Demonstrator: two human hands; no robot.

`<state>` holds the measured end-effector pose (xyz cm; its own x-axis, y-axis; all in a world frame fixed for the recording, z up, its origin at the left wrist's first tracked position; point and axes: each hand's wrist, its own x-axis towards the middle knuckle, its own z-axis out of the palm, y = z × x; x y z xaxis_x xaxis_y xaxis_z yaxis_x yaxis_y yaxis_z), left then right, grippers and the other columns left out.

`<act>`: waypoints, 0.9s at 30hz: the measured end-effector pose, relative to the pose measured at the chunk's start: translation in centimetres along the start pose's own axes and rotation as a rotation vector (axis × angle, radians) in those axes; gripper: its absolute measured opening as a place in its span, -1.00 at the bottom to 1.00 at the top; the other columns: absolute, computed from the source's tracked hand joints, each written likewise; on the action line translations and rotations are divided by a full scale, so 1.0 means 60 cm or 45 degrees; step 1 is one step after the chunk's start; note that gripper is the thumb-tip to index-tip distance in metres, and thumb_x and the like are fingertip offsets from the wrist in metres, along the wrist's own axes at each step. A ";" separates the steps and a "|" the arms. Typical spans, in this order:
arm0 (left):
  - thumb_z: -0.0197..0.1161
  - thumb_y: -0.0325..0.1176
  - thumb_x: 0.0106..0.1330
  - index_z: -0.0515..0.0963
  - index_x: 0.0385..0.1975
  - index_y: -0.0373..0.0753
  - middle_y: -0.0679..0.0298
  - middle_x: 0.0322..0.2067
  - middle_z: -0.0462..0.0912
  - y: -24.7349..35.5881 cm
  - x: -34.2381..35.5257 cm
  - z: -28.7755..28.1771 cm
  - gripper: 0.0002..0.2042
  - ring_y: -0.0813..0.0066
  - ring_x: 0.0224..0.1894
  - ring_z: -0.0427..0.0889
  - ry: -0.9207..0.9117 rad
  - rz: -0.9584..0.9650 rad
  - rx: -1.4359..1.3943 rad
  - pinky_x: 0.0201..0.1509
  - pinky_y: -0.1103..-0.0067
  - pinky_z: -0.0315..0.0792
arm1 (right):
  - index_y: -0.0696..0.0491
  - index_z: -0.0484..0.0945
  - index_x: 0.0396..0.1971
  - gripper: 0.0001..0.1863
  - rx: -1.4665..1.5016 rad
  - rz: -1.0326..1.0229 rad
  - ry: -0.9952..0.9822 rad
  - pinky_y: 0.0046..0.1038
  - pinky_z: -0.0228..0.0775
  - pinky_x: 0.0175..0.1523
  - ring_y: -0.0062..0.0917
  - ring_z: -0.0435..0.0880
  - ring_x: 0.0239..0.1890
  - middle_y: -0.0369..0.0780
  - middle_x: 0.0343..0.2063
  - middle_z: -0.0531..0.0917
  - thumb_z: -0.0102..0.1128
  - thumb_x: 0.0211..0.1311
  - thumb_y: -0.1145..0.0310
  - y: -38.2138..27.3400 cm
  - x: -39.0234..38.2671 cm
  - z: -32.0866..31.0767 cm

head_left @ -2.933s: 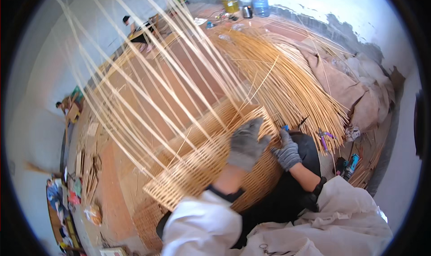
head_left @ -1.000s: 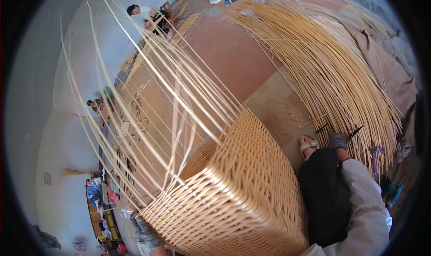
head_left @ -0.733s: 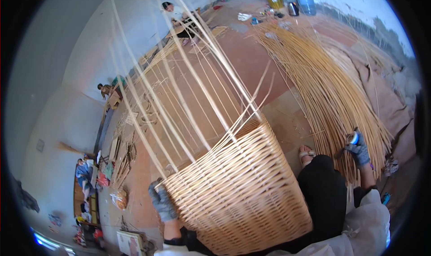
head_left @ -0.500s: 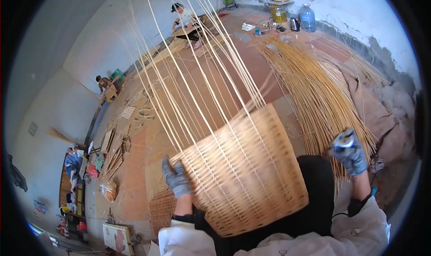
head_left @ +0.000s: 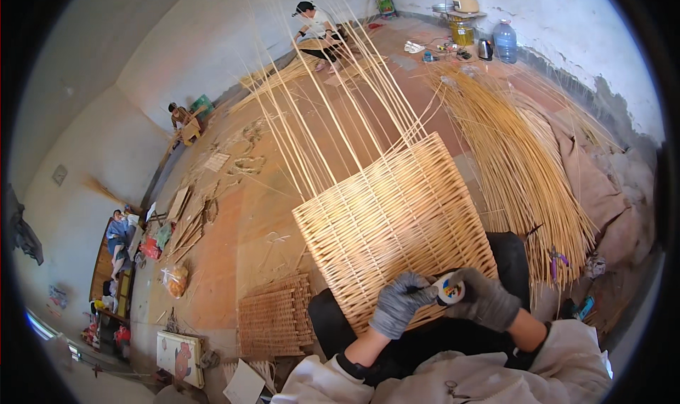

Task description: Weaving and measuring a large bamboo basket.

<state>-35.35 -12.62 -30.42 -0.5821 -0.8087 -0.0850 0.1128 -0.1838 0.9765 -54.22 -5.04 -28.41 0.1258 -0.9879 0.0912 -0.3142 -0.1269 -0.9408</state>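
A woven wicker basket [head_left: 389,213] rests on my black-clad lap, long pale stakes [head_left: 333,121] rising from its far edge. At the basket's near lower edge, my gloved left hand [head_left: 402,301] and gloved right hand [head_left: 485,301] meet, both closed on a small round white-faced object [head_left: 449,288], apparently a tape measure. The lowest part of the basket is partly hidden behind my hands.
Loose cane bundles [head_left: 517,177] lie to the right, near purple-handled pliers [head_left: 558,266]. Woven panels [head_left: 273,312] lie at lower left. Co-workers sit at the far wall [head_left: 315,29], by the corner [head_left: 185,124] and at left [head_left: 120,234]. A water jug [head_left: 504,43] stands at back right.
My left hand has left the basket's left side and joined my right, which has brought the round object from the right to the basket's near edge. The basket has turned and shifted.
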 end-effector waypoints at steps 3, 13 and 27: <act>0.27 -0.39 0.11 0.46 -0.43 -0.31 0.28 -0.51 0.51 0.001 0.010 0.011 -0.84 0.54 -0.46 0.51 -0.195 0.241 0.797 -0.35 0.66 0.44 | 0.17 0.17 0.10 -0.16 -0.584 -0.340 0.243 -0.38 0.43 -0.10 -0.28 0.56 -0.18 -0.04 -0.21 0.51 0.43 -0.21 0.26 0.015 -0.007 -0.006; 0.31 -0.21 -0.01 0.59 -0.41 -0.08 0.23 -0.44 0.59 0.221 0.291 -0.284 -0.81 0.35 -0.29 0.56 0.736 0.487 1.610 -0.13 0.48 0.42 | 0.09 0.52 -0.33 -0.80 0.926 0.767 -0.283 -0.59 0.35 -0.33 -0.62 0.50 -0.46 -0.28 -0.55 0.53 0.05 0.20 0.28 0.146 -0.044 0.162; -0.06 -0.02 0.26 0.52 -0.13 0.00 0.18 -0.17 0.57 0.116 0.268 -0.264 -0.66 0.17 -0.12 0.52 0.784 0.587 1.969 -0.01 0.38 0.36 | 0.13 0.50 -0.24 -0.67 1.104 0.873 -0.024 -0.56 0.39 -0.46 -0.58 0.56 -0.49 -0.20 -0.44 0.63 0.09 0.17 0.16 0.160 -0.043 0.229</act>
<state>-31.16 -35.75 -28.10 -0.3160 -0.7821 0.5372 -0.8632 0.4720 0.1794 -44.65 -2.46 -42.17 0.1940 -0.8221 -0.5353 0.4427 0.5603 -0.7001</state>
